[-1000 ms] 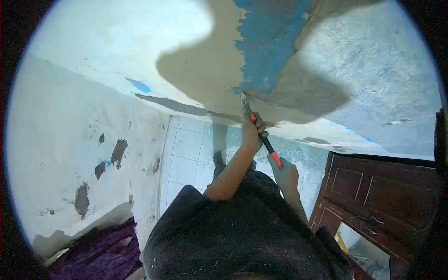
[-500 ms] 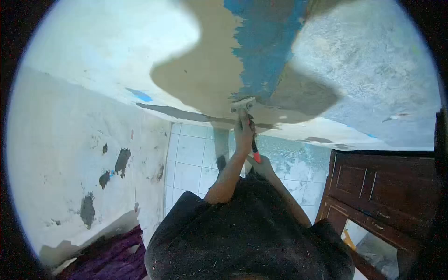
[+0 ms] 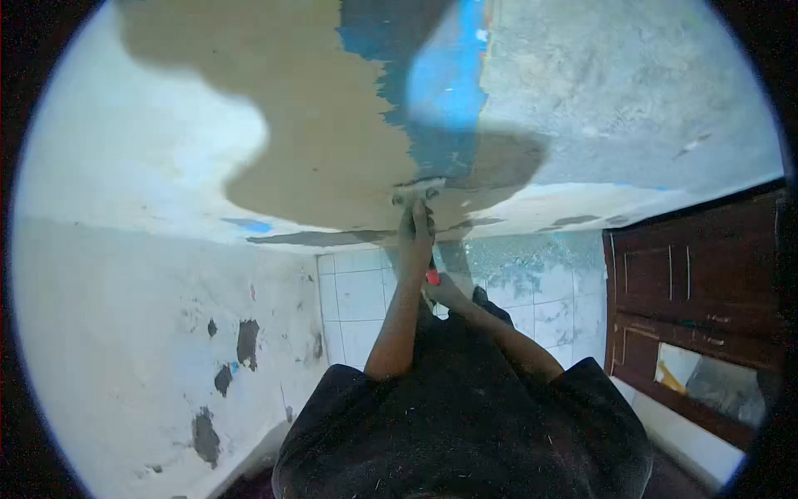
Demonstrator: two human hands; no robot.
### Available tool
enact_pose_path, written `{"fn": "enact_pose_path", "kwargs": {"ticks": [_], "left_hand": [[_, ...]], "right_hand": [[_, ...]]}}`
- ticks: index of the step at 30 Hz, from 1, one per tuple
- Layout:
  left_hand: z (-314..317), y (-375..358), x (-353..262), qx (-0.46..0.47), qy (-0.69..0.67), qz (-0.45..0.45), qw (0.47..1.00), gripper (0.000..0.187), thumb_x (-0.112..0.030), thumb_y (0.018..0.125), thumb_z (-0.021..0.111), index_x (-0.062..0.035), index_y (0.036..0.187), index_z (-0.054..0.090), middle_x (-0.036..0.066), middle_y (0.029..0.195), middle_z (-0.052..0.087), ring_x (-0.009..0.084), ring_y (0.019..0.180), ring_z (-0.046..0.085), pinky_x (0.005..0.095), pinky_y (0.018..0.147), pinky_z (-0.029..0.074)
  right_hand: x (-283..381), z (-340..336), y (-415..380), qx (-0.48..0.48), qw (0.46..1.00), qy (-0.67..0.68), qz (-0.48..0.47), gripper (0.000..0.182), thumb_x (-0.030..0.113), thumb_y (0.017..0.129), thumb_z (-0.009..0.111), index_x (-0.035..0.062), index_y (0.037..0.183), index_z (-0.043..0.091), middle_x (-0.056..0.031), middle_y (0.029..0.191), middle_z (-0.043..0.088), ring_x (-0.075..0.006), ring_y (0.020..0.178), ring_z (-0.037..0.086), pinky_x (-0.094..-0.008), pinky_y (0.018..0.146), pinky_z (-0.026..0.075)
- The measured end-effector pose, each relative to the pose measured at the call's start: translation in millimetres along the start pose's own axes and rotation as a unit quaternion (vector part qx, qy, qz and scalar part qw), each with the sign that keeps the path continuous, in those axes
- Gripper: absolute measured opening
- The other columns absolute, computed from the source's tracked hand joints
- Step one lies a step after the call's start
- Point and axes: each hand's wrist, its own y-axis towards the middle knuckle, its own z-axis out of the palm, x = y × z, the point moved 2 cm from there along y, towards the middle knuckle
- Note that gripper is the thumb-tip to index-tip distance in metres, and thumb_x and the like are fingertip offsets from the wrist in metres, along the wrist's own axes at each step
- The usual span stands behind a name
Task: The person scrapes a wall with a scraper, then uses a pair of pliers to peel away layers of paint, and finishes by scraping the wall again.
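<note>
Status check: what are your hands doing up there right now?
Left hand and right hand grip scraper. Blade on ceiling. Nothing in the way.

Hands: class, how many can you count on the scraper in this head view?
2. The left hand grips the scraper high up, just under its blade at the ceiling. The right hand holds the handle's lower end, which it mostly hides.

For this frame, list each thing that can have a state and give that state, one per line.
scraper: blade pressed to the ceiling, gripped by both hands
left hand: closed on the scraper near the blade
right hand: closed on the handle's lower end
ceiling: paint partly stripped, blue patch showing
wall: paint chipped in dark patches
wooden door: cannot tell whether shut
</note>
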Motion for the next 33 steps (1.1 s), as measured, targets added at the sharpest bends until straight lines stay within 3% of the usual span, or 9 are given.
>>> {"fn": "enact_pose_path", "kwargs": {"ticks": [3, 10, 11, 12, 14, 24, 26, 30, 33], "left_hand": [[9.2, 2.6, -19.6, 0.023, 0.003, -0.008, 1.0, 0.034, -0.04, 0.098, 0.043, -0.0083, 0.086, 0.049, -0.004, 0.064, 0.039, 0.0043, 0.052, 0.035, 0.0209, 0.045, 0.029], [0.6, 9.2, 66.3, 0.032, 0.042, -0.058, 0.997, 0.036, -0.043, 0.097, 0.043, -0.0099, 0.083, 0.049, -0.002, 0.063, 0.042, 0.0064, 0.05, 0.038, 0.0234, 0.045, 0.033], [3.9, 7.3, 66.4, 0.048, 0.022, -0.052, 0.997, 0.036, -0.044, 0.097, 0.043, -0.0104, 0.084, 0.049, -0.002, 0.063, 0.043, 0.0071, 0.05, 0.039, 0.024, 0.046, 0.034], [6.8, 6.9, 67.0, 0.05, 0.022, -0.053, 0.997, 0.036, -0.044, 0.097, 0.043, -0.0104, 0.084, 0.049, -0.002, 0.063, 0.043, 0.0071, 0.05, 0.039, 0.024, 0.046, 0.034], [15.2, 1.8, 60.6, 0.062, 0.016, -0.035, 0.997, 0.039, -0.043, 0.098, 0.039, -0.0072, 0.085, 0.049, -0.002, 0.063, 0.043, 0.0072, 0.052, 0.04, 0.0231, 0.047, 0.034], [46.9, -9.1, 50.1, 0.019, -0.05, -0.039, 0.998, 0.037, -0.04, 0.099, 0.037, -0.0089, 0.081, 0.043, -0.002, 0.062, 0.039, 0.0063, 0.051, 0.036, 0.0221, 0.046, 0.031], [48.6, -9.9, 43.2, 0.015, -0.026, -0.032, 0.999, 0.037, -0.044, 0.098, 0.038, -0.0106, 0.081, 0.041, -0.002, 0.061, 0.037, 0.0071, 0.051, 0.035, 0.0235, 0.046, 0.031], [50.9, -10.7, 57.7, -0.004, -0.027, -0.03, 0.999, 0.041, -0.05, 0.096, 0.04, -0.0123, 0.082, 0.039, -0.002, 0.059, 0.035, 0.0081, 0.05, 0.034, 0.025, 0.046, 0.03], [50.8, -9.0, 54.4, 0.0, -0.036, -0.034, 0.999, 0.04, -0.05, 0.096, 0.04, -0.0128, 0.082, 0.041, -0.002, 0.059, 0.037, 0.009, 0.049, 0.035, 0.0256, 0.045, 0.03]], "right_hand": [[47.0, 7.2, -15.8, -0.058, 0.993, 0.05, -0.086, 0.027, 0.03, 0.084, 0.065, 0.0068, 0.074, 0.056, -0.0042, 0.059, 0.055, -0.0162, 0.047, 0.054, -0.0343, 0.043, 0.041], [-50.4, -13.5, 13.1, -0.111, 0.992, -0.048, -0.03, 0.028, 0.031, 0.085, 0.063, 0.0042, 0.078, 0.06, 0.0, 0.057, 0.052, -0.0111, 0.048, 0.05, -0.0299, 0.045, 0.04], [-32.8, -9.7, -12.8, -0.046, 0.979, 0.162, -0.119, 0.025, 0.028, 0.085, 0.064, 0.0055, 0.075, 0.06, 0.0001, 0.054, 0.051, -0.0112, 0.046, 0.05, -0.0284, 0.043, 0.04], [-47.5, -17.3, -3.6, -0.048, 0.978, 0.163, -0.119, 0.025, 0.028, 0.085, 0.064, 0.0055, 0.075, 0.06, 0.0001, 0.054, 0.051, -0.0112, 0.046, 0.05, -0.0284, 0.043, 0.04], [-80.5, -35.9, 15.8, -0.094, 0.995, 0.004, 0.046, 0.031, 0.033, 0.083, 0.068, 0.0025, 0.08, 0.061, -0.0031, 0.069, 0.059, -0.0146, 0.063, 0.058, -0.0311, 0.057, 0.045], [-45.0, -65.5, -23.3, -0.171, 0.981, -0.09, -0.025, 0.035, 0.035, 0.081, 0.067, 0.0027, 0.072, 0.057, -0.0035, 0.056, 0.054, -0.0154, 0.049, 0.053, -0.0347, 0.047, 0.04], [-43.2, -63.0, -25.6, -0.179, 0.971, -0.09, -0.132, 0.024, 0.023, 0.082, 0.064, 0.0048, 0.072, 0.052, 0.0012, 0.053, 0.044, -0.0099, 0.046, 0.044, -0.0317, 0.043, 0.037], [-45.0, -74.1, -28.7, -0.134, 0.987, -0.09, -0.018, 0.024, 0.023, 0.081, 0.066, 0.0055, 0.072, 0.052, 0.0011, 0.057, 0.046, -0.0092, 0.046, 0.043, -0.0304, 0.041, 0.035], [-65.5, -81.2, -11.9, -0.158, 0.979, -0.111, -0.069, 0.023, 0.025, 0.081, 0.066, 0.0064, 0.073, 0.054, -0.0015, 0.062, 0.052, -0.0094, 0.047, 0.045, -0.0303, 0.041, 0.037]]}}
